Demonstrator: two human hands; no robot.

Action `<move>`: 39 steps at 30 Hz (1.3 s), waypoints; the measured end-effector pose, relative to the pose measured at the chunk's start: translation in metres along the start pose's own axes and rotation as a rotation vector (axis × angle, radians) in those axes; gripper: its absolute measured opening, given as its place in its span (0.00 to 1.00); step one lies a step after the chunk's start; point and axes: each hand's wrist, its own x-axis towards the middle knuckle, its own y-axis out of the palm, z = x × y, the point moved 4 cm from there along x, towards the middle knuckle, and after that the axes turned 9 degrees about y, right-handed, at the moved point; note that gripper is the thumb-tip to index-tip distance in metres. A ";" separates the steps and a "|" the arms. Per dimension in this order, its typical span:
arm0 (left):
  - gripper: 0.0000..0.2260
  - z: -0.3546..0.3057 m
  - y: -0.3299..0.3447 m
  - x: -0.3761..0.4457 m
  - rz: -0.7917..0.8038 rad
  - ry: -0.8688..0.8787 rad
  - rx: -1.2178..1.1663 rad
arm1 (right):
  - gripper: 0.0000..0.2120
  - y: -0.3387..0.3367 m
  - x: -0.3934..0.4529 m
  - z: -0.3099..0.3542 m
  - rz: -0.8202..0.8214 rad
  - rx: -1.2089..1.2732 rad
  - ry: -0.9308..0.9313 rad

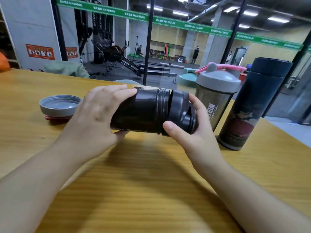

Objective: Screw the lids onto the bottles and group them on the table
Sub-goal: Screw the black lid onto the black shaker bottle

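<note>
The black bottle (139, 111) is held lying on its side above the wooden table (151, 190), long axis running from 9 o'clock to 3 o'clock, threaded mouth toward 3 o'clock. The left hand (99, 115) is wrapped around the body, fingers curled over the top and thumb tucked beneath. The black lid (181, 113) is held at the mouth by the right hand (190, 132), thumb pressed on the near side and fingers curled round the far end.

The lid is noted as tilted against the neck: a wedge-shaped gap shows at 12 o'clock while the near edge at 6 o'clock appears to meet the threads. The lid lies directly at 3 o'clock from the bottle mouth, on nearly the same axis. It is judged that squaring of the lid to the neck will be needed before any turn catches.

At 3 o'clock two capped bottles stand upright just beside each other: a grey-lidded shaker (217, 96) and a dark flask (252, 105). At 9 o'clock a loose grey lid (59, 105) lies inverted.

The bottle's base is hidden by the left hand, and the far fingertips of the right hand are hidden behind the lid. Whether the threads are engaged cannot be told. No bottle for the grey lid is in view.
</note>
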 end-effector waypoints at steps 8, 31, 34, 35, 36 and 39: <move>0.43 0.000 0.004 -0.002 0.098 -0.024 -0.040 | 0.48 -0.003 0.005 -0.006 0.098 -0.109 0.074; 0.40 -0.010 -0.005 0.000 0.208 -0.043 -0.171 | 0.35 -0.007 0.006 0.003 0.236 -0.191 0.026; 0.39 -0.013 -0.004 0.002 0.197 0.049 -0.103 | 0.37 -0.006 0.007 -0.003 0.242 -0.116 0.145; 0.38 -0.012 -0.003 0.002 0.204 0.050 -0.094 | 0.39 -0.005 0.007 -0.005 0.254 -0.129 0.171; 0.39 -0.010 -0.001 0.001 0.211 0.032 -0.096 | 0.39 -0.005 0.007 -0.006 0.270 -0.149 0.187; 0.40 -0.004 0.003 -0.002 0.245 -0.075 -0.128 | 0.37 -0.005 0.007 -0.010 0.300 -0.216 0.178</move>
